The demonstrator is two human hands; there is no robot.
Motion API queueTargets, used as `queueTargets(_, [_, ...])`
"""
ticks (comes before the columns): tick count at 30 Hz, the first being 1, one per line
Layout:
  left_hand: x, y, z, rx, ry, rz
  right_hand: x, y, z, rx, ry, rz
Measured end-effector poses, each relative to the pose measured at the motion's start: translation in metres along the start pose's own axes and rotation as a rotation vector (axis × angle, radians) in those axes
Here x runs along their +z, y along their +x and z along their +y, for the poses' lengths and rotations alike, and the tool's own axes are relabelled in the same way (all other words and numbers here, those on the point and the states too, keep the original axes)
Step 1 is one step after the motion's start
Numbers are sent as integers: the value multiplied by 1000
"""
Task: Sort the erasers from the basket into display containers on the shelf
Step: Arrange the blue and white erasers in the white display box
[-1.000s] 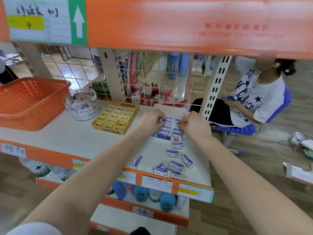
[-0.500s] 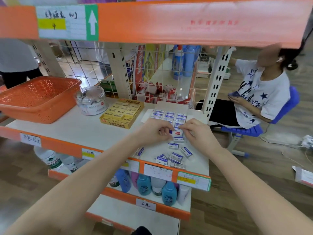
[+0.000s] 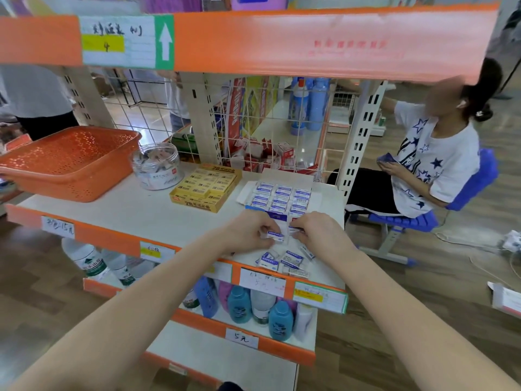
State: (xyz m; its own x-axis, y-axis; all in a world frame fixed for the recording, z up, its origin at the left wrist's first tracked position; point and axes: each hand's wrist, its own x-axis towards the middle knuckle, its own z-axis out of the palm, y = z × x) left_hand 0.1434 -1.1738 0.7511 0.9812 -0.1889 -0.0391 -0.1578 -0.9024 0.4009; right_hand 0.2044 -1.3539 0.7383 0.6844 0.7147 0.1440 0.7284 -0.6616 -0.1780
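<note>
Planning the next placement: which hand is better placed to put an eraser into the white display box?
Probably the left hand: it pinches a blue-and-white eraser just in front of the display box. What the right hand holds is less clear.

The shelf (image 3: pixel 118 218) board is smooth, matt white; its front edge carries a glossy orange plastic strip (image 3: pixel 107 237). At the left edge, the basket (image 3: pixel 70 167) is perforated orange plastic with a slight sheen. The jar (image 3: pixel 158 165) beside it is clear, glossy plastic. The yellow carton (image 3: pixel 207 190) and white display box (image 3: pixel 244 190) are matt cardboard. Each eraser (image 3: pixel 293 258) near the front edge wears a glossy printed paper sleeve. The upright (image 3: pixel 201 122) is matt painted metal.
</note>
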Motion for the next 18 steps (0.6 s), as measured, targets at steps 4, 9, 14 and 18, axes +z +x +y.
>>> queueTargets(4, [-7,-11,-13,-39,-85,70,3,0,-6,15,-93,-25])
queueTargets(9, [-10,-22,-27,-99,-243,180,5,3,-12,-4,-111,-97])
queueTargets(14, [-20,-26,-30,-155,-473,367,-10,9,-24,40,282,75])
queueTargets(18, [-28,-20,-33,-180,-526,481,-21,16,-30,177,593,259])
